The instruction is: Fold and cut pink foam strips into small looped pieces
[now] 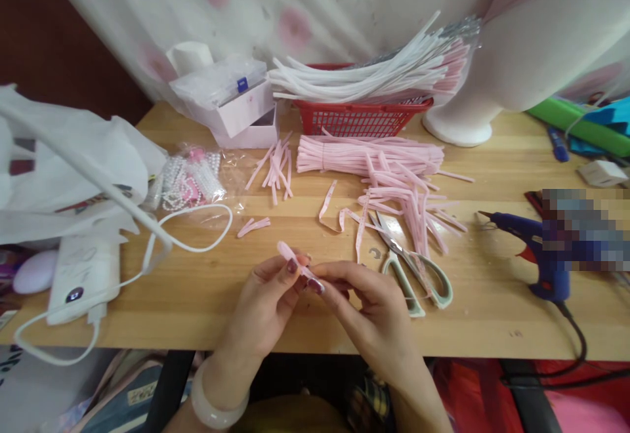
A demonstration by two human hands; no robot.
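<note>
Between my two hands is a short pink pipe cleaner (pixel 285 250), its fuzzy end sticking up to the left. My left hand (pixel 268 298) pinches it between thumb and fingers. My right hand (pixel 367 308) grips its lower part, fingertips touching those of the left. Just right of my right hand lie scissors (pixel 401 256) with pale green handles, blades apart. A pink measuring tape (pixel 340 220) curls behind my hands and runs under the scissors. Short cut pink pieces (pixel 253 226) rest beyond my left hand, with more cut pieces (pixel 278 167) farther back.
A bundle of pink pipe cleaners (pixel 344 155) lies before a red basket (pixel 354 118) filled with white and pink ones. At right is a blue glue gun (pixel 551 249). Bagged pearl beads (pixel 191 177), a white power bank (pixel 86 275) with a cable and white boxes (pixel 249 128) occupy the left.
</note>
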